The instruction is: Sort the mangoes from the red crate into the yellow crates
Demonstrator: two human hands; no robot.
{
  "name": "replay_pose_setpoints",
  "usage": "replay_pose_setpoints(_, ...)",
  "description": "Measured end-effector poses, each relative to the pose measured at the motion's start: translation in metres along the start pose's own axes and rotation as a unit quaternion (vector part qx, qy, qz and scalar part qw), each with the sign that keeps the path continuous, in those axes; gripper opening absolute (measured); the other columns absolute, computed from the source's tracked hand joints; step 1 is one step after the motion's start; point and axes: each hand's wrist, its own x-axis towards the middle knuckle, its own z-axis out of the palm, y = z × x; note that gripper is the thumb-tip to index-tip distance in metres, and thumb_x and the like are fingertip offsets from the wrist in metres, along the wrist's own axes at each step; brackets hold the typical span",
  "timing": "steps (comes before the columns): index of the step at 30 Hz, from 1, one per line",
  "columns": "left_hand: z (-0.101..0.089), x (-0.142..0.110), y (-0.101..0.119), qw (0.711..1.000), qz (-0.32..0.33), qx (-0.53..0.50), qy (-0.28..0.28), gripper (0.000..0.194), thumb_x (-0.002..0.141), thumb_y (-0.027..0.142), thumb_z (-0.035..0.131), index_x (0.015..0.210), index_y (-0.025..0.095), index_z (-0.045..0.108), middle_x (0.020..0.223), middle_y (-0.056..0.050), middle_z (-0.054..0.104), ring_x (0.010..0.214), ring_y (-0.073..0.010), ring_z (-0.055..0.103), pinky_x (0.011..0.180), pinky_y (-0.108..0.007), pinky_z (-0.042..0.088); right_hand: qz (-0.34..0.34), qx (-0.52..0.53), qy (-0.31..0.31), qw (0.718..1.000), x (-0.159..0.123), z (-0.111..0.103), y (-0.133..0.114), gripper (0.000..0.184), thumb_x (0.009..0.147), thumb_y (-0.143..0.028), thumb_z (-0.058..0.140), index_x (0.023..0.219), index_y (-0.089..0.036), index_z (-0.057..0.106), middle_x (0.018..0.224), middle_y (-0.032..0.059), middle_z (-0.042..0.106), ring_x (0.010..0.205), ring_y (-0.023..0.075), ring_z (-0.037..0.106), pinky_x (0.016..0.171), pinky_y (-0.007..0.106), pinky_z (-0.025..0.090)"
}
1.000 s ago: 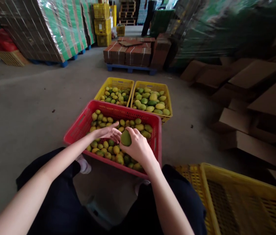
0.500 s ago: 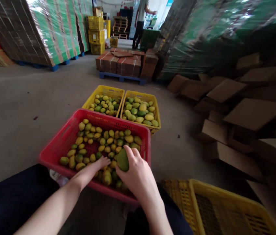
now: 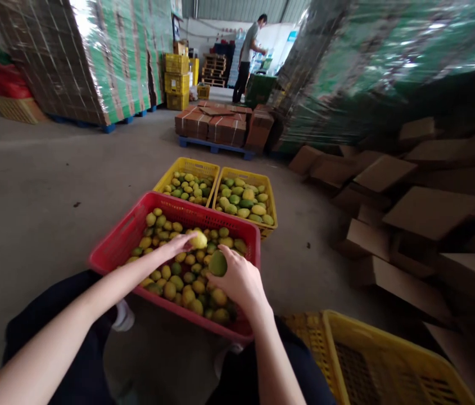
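Note:
A red crate (image 3: pixel 113 247) full of yellow-green mangoes sits on the floor between my knees. My left hand (image 3: pixel 178 244) is over its middle, fingers closed on a small yellow mango (image 3: pixel 199 241) lifted above the pile. My right hand (image 3: pixel 239 279) hovers over the crate's right side, closed on a green mango (image 3: pixel 217 263). Beyond the red crate stand two yellow crates of mangoes, a left crate (image 3: pixel 190 167) and a right crate (image 3: pixel 271 197).
An empty yellow crate (image 3: pixel 372 349) lies at my lower right. Loose cardboard boxes (image 3: pixel 426 211) are heaped on the right. Wrapped pallet stacks (image 3: pixel 89 56) rise at left, brown cartons (image 3: pixel 216 125) on a blue pallet behind. A person (image 3: pixel 249 56) stands far back.
My left hand came up from the near part of the pile with a yellow mango in it. My right hand kept the green mango. The view tilted upward.

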Motion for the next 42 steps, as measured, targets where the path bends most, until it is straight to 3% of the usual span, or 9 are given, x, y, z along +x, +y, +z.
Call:
replay_pose_setpoints(3, -0.022, -0.027, 0.032, 0.977, 0.026, -0.212, 0.003, 0.048, 0.084, 0.057, 0.052, 0.099, 0.014, 0.066, 0.095, -0.012, 0.069, 0.088, -0.0174, 0.064, 0.08, -0.026, 0.051, -0.007, 0.16, 0.003, 0.987, 0.007, 0.003, -0.002, 0.063, 0.064, -0.036, 0.073, 0.122, -0.016, 0.057, 0.112, 0.0118, 0.068, 0.102, 0.0284, 0.064, 0.088, 0.04, 0.049)
replay_pose_setpoints(6, -0.035, -0.067, 0.053, 0.91, 0.051, -0.405, -0.07, 0.037, 0.079, 0.042, 0.065, 0.103, 0.014, 0.066, 0.095, -0.01, 0.07, 0.089, -0.0176, 0.066, 0.086, -0.028, 0.051, -0.038, 0.363, -0.017, 0.931, 0.013, -0.003, -0.007, 0.065, 0.06, -0.041, 0.076, 0.117, -0.016, 0.059, 0.103, 0.0075, 0.07, 0.095, 0.0251, 0.066, 0.084, 0.037, 0.051)
replay_pose_setpoints(12, -0.024, -0.095, 0.052, 0.917, 0.038, -0.389, -0.08, 0.037, 0.08, 0.045, 0.064, 0.101, 0.014, 0.066, 0.09, -0.009, 0.071, 0.075, -0.0168, 0.067, 0.077, -0.03, 0.052, -0.126, 0.396, 0.074, 0.907, 0.02, -0.004, -0.014, 0.063, 0.063, -0.032, 0.075, 0.121, -0.023, 0.053, 0.118, 0.0062, 0.065, 0.103, 0.0227, 0.063, 0.089, 0.037, 0.05)
replay_pose_setpoints(17, -0.008, -0.09, 0.055, 0.899, -0.028, -0.437, -0.022, 0.046, 0.089, 0.056, 0.044, 0.088, 0.016, 0.067, 0.073, -0.005, 0.069, 0.057, -0.0116, 0.059, 0.058, -0.023, 0.047, -0.056, 0.403, 0.182, 0.895, 0.027, 0.025, -0.013, 0.063, 0.062, -0.037, 0.076, 0.118, -0.02, 0.055, 0.117, 0.009, 0.065, 0.106, 0.0249, 0.061, 0.093, 0.04, 0.048)
replay_pose_setpoints(25, -0.006, -0.093, 0.071, 0.843, 0.031, -0.537, -0.006, 0.038, 0.084, 0.053, 0.055, 0.096, 0.019, 0.066, 0.085, -0.004, 0.069, 0.065, -0.0109, 0.06, 0.056, -0.021, 0.046, 0.113, 0.611, 0.121, 0.774, 0.032, 0.03, -0.024, 0.05, 0.074, -0.056, 0.057, 0.105, -0.016, 0.062, 0.095, 0.009, 0.071, 0.087, 0.0248, 0.066, 0.071, 0.035, 0.053)
replay_pose_setpoints(28, -0.002, -0.093, 0.074, 0.832, 0.055, -0.553, -0.001, 0.035, 0.08, 0.049, 0.065, 0.096, 0.017, 0.067, 0.082, -0.002, 0.068, 0.064, -0.0091, 0.059, 0.055, -0.019, 0.046, 0.084, 0.61, 0.094, 0.782, 0.036, 0.031, -0.018, 0.053, 0.077, -0.058, 0.047, 0.111, -0.019, 0.059, 0.103, 0.0111, 0.07, 0.091, 0.0257, 0.067, 0.069, 0.036, 0.054)
replay_pose_setpoints(32, 0.003, -0.095, 0.079, 0.83, 0.133, -0.541, 0.013, 0.029, 0.074, 0.032, 0.075, 0.098, 0.018, 0.067, 0.093, -0.001, 0.068, 0.087, -0.0116, 0.063, 0.079, -0.021, 0.049, 0.007, 0.581, 0.105, 0.807, 0.036, 0.028, -0.012, 0.053, 0.08, -0.051, 0.045, 0.124, -0.022, 0.051, 0.122, 0.0113, 0.064, 0.112, 0.0267, 0.061, 0.082, 0.042, 0.053)
replay_pose_setpoints(38, 0.002, -0.091, 0.081, 0.874, 0.187, -0.449, 0.001, 0.045, 0.062, 0.037, 0.082, 0.097, 0.015, 0.064, 0.093, -0.006, 0.068, 0.098, -0.0219, 0.063, 0.087, -0.032, 0.049, 0.054, 0.649, 0.091, 0.754, 0.034, 0.021, -0.015, 0.059, 0.088, -0.059, 0.025, 0.125, -0.021, 0.052, 0.117, 0.0127, 0.066, 0.108, 0.0273, 0.063, 0.086, 0.046, 0.052)
replay_pose_setpoints(42, 0.001, -0.088, 0.079, 0.908, 0.239, -0.339, 0.061, 0.047, 0.057, 0.026, 0.083, 0.098, 0.018, 0.061, 0.093, -0.003, 0.066, 0.097, -0.0218, 0.062, 0.087, -0.03, 0.047, -0.006, 0.614, 0.168, 0.771, 0.031, 0.02, -0.015, 0.05, 0.08, -0.051, 0.054, 0.121, -0.022, 0.051, 0.115, 0.0107, 0.065, 0.104, 0.027, 0.063, 0.086, 0.044, 0.052)
